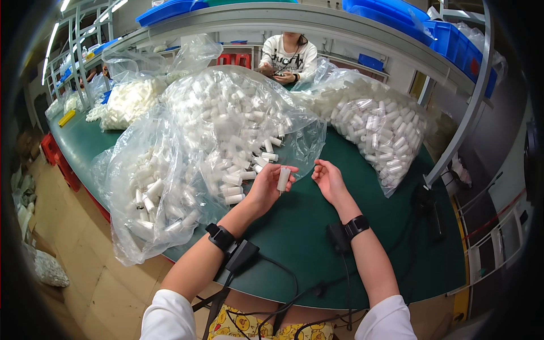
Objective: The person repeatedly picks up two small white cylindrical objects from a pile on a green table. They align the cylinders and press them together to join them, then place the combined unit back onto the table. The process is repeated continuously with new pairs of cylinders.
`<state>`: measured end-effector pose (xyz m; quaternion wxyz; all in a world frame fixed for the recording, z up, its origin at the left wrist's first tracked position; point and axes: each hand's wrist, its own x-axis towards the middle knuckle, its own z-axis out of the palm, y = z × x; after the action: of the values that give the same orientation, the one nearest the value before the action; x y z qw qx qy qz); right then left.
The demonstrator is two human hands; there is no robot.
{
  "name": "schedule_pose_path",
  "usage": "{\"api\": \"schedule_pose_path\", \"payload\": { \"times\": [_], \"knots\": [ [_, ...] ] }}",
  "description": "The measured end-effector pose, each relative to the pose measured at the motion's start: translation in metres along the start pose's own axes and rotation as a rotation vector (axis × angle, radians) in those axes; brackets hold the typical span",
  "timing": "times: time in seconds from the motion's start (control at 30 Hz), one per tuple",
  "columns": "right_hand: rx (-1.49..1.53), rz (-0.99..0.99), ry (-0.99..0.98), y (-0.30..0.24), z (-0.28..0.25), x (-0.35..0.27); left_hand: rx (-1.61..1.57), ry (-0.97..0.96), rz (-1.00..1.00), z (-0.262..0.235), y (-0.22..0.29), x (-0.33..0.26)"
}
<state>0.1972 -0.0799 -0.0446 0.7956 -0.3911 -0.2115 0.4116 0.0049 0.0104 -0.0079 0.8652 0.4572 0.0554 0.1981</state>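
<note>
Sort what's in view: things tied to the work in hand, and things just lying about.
In hand:
left hand
white tube
right hand
open bag of tubes

Lying about:
second bag
blue bins
green table

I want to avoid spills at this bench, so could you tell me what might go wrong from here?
1. The left hand pinches one white plastic tube only by its fingertips above the green table; a loose grip could drop it.
2. The open clear bag of tubes slumps toward the table's near edge, so tubes may slide to the floor.
3. The black cables from the wrist straps could snag.
</note>
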Motion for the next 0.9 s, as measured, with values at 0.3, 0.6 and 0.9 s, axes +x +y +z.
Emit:
{"api": "schedule_pose_path", "payload": {
  "times": [0.3, 0.6, 0.9],
  "knots": [
    [-0.003, 0.001, 0.002, 0.000, 0.003, 0.000, 0.057, -0.016, -0.014, -0.004, -0.001, 0.002],
    [-0.020, -0.013, -0.004, 0.000, 0.000, -0.002, 0.054, 0.064, 0.001, 0.007, -0.005, -0.002],
    [-0.032, -0.018, -0.025, 0.001, -0.002, 0.001, 0.177, -0.005, -0.104, 0.002, -0.002, -0.003]
  ]
}}
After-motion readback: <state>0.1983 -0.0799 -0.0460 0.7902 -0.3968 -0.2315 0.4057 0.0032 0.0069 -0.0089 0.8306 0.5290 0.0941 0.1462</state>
